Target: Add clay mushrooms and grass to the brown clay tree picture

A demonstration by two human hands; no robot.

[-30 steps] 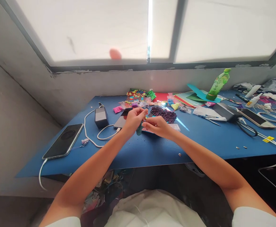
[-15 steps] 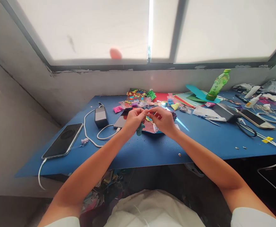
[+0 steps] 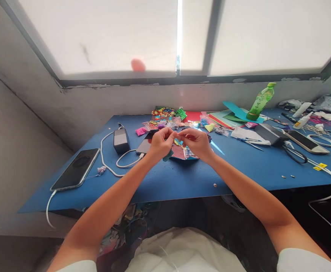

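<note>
Both hands meet above the middle of the blue table, fingertips close together. My left hand (image 3: 162, 143) is closed, and a dark teal piece with a lobed edge (image 3: 168, 155) sticks out beneath it. My right hand (image 3: 197, 144) pinches thumb against forefinger beside the left fingertips; whatever is between them is too small to make out. Below the hands lies a reddish-pink sheet (image 3: 177, 152) with a dark, raised front edge. Small yellow and blue bits (image 3: 178, 142) and a clear packet (image 3: 189, 152) rest on it, partly hidden by my right hand.
On the left are a phone (image 3: 76, 169), a power bank (image 3: 121, 140) and white cables. Craft packets (image 3: 162, 124) line the back. To the right stand a tilted green bottle (image 3: 261, 102), coloured paper (image 3: 224, 117), a black box (image 3: 271, 134) and another phone (image 3: 306, 141).
The teal piece shows less below my left hand now. My right hand has shifted very slightly to the right, and both hands keep their pinch.
</note>
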